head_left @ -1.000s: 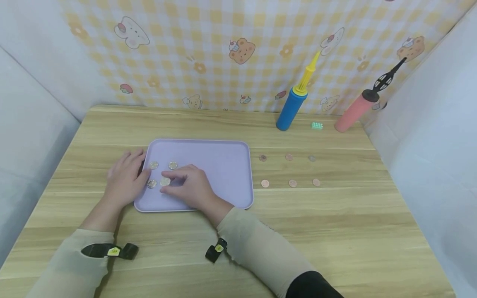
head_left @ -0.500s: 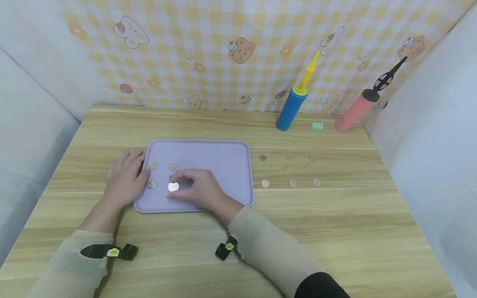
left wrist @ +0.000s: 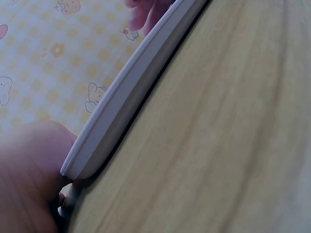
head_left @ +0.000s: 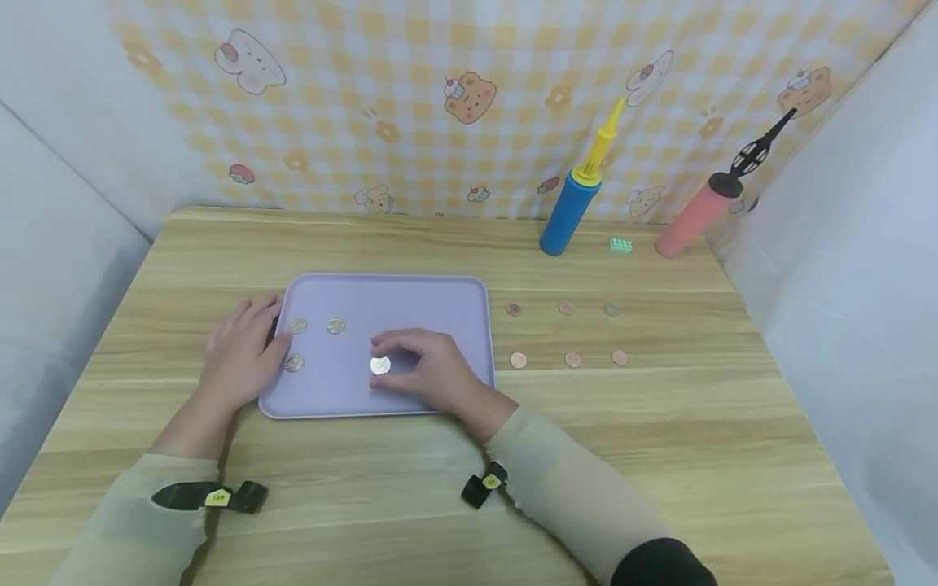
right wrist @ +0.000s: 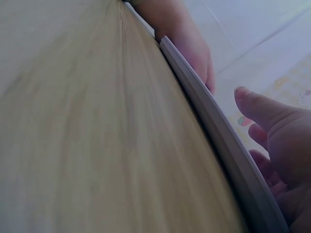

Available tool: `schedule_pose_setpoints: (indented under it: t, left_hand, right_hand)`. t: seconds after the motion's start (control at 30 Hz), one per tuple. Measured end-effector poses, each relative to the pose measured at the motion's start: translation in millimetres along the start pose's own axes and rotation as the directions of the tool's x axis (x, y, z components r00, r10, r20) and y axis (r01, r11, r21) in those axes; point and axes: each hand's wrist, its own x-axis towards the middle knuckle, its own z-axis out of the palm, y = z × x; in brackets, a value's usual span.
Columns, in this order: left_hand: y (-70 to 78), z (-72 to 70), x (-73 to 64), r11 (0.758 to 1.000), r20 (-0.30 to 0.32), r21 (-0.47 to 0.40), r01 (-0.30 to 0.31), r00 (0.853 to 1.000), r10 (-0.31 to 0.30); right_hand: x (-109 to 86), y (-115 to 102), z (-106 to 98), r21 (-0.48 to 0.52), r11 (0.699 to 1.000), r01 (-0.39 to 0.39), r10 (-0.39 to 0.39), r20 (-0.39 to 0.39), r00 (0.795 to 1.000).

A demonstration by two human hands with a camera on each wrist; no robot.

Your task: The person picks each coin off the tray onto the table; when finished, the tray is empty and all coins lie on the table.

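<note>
Hands (head_left: 432, 370), coin (head_left: 380, 365), tray (head_left: 432, 301), yellow labels (head_left: 217, 497) illegible

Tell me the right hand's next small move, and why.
I'd probably keep the right hand pinching the silver coin and carry it a little further right. It has been travelling that way across the purple tray, away from the three other coins there, while the left hand rests at the tray's left edge. Whether the coin is lifted is hard to tell.
</note>
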Motion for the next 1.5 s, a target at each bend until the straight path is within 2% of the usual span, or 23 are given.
schedule_pose_setpoints:
  t: [0.17, 0.3, 0.37, 0.5, 0.77, 0.87, 0.93, 1.0, 1.1, 1.2, 1.33, 1.5]
  left_hand:
    - [0.2, -0.8, 0.0, 1.000, 0.000, 0.006, 0.005, 1.000, -0.005]
    - [1.9, -1.7, -0.6, 1.000, 0.008, 0.015, 0.011, 1.000, -0.011]
    - [3.1, -1.8, -0.6, 1.000, 0.012, 0.018, 0.011, 1.000, -0.011]
    - [3.1, -0.4, -0.1, 1.000, 0.014, 0.024, 0.005, 1.000, -0.005]
    - [-1.6, 1.4, 0.0, 1.000, 0.010, 0.018, -0.001, 1.000, 0.001]
    - [-2.0, 1.9, 0.3, 1.000, 0.010, 0.017, 0.002, 1.000, -0.002]
    - [-2.5, 2.3, 0.9, 1.000, 0.012, 0.017, 0.005, 1.000, -0.005]
    - [-2.6, 2.3, 1.3, 1.000, 0.015, 0.017, 0.007, 1.000, -0.007]
    - [-1.7, 2.4, 1.1, 1.000, 0.016, 0.016, 0.006, 1.000, -0.006]
    - [-0.7, 2.1, 0.2, 1.000, 0.014, 0.011, 0.004, 1.000, -0.004]
    - [-0.3, 2.0, -1.1, 1.000, 0.006, 0.003, 0.000, 1.000, 0.000]
    - [-0.2, 2.7, -1.8, 1.000, 0.001, -0.004, 0.004, 1.000, -0.004]
  right_hand:
    - [-12.2, 10, -17, -0.135, 0.988, 0.073, -0.085, -0.083, 0.993]
    - [-24.1, 16, -32, -0.219, 0.965, 0.146, -0.181, -0.146, 0.973]
    - [-30.3, 18, -40, -0.247, 0.956, 0.156, -0.201, -0.169, 0.965]
    - [-41.1, 25, -58, -0.286, 0.951, 0.118, -0.183, -0.213, 0.960]
    - [-56.0, 48, -103, -0.229, 0.972, 0.057, -0.129, -0.313, 0.941]
    - [-63.8, 59, -125, -0.248, 0.969, -0.021, -0.075, -0.371, 0.926]
    - [-69.6, 67, -141, -0.264, 0.961, -0.088, -0.034, -0.425, 0.904]
    - [-75.8, 73, -157, -0.266, 0.951, -0.158, 0.010, -0.485, 0.874]
    - [-86.8, 84, -184, -0.244, 0.929, -0.279, 0.093, -0.573, 0.814]
    - [-97.4, 94, -208, -0.207, 0.895, -0.394, 0.179, -0.643, 0.744]
    - [-108.9, 103, -234, -0.160, 0.843, -0.514, 0.275, -0.693, 0.666]
    - [-120.8, 110, -258, -0.122, 0.770, -0.626, 0.370, -0.714, 0.594]
